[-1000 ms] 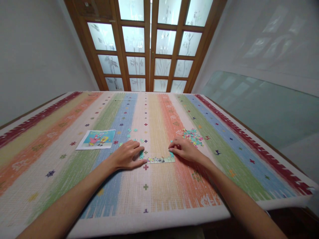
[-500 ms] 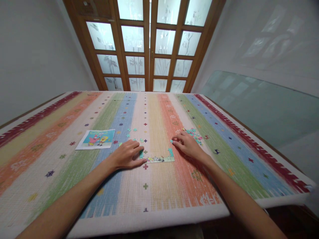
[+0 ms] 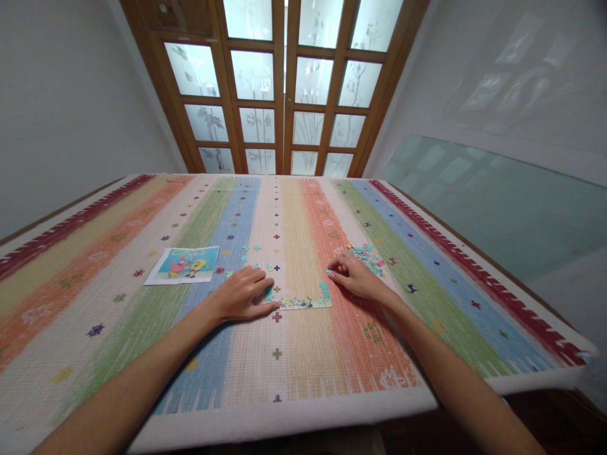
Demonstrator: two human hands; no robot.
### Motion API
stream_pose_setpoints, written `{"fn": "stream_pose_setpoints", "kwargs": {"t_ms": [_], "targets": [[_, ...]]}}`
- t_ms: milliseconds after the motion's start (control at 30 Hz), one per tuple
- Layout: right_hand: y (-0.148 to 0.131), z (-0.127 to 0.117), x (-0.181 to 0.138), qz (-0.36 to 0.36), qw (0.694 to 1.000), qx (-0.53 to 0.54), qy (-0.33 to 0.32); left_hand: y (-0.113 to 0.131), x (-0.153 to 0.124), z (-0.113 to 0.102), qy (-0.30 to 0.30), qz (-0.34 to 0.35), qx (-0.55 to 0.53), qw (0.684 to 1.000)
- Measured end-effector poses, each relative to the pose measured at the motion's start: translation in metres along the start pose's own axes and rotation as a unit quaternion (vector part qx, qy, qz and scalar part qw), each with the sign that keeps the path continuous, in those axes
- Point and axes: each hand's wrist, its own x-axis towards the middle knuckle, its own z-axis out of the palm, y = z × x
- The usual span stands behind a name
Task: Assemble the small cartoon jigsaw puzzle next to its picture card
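A partly joined jigsaw puzzle (image 3: 303, 304) lies on the striped cloth, with a bottom row and short teal sides rising at both ends. My left hand (image 3: 244, 294) rests at its left end, thumb and forefinger apart and touching that corner, which they partly cover. Above the right side, my right hand (image 3: 355, 276) pinches a small teal puzzle piece (image 3: 329, 271) between thumb and forefinger. Just beyond this hand is a heap of loose puzzle pieces (image 3: 367, 256), partly hidden by it. Several separate teal pieces (image 3: 257, 247) lie beyond my left hand.
A printed cartoon picture (image 3: 184, 265) lies flat to the left of my left hand. The striped tablecloth (image 3: 303, 360) covers the wide table. A glass panel (image 3: 497, 196) leans along the right wall, and wooden doors with frosted panes (image 3: 256, 123) stand behind the table.
My right hand has shifted very slightly with the piece still pinched in it. My left hand and the joined puzzle stay where they were.
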Motion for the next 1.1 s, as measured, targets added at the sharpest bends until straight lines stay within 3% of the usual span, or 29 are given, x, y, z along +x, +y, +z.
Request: {"fn": "stream_pose_setpoints", "kwargs": {"t_ms": [200, 433, 833, 1100], "targets": [[-0.003, 0.0, 0.003, 0.052, 0.996, 0.072, 0.005, -0.001, 0.0, 0.001, 0.001, 0.006, -0.002, 1.0], [-0.017, 0.004, 0.003, 0.052, 0.992, 0.113, -0.003, -0.001, -0.001, 0.0, -0.003, 0.004, 0.009, 1.0], [-0.02, 0.011, 0.002, 0.009, 1.0, -0.003, 0.018, -0.001, 0.0, 0.001, 0.003, -0.002, -0.002, 1.0], [-0.021, 0.0, 0.0, -0.017, 1.0, 0.012, -0.009, 0.0, 0.0, 0.0, -0.003, 0.005, 0.006, 1.0]]}}
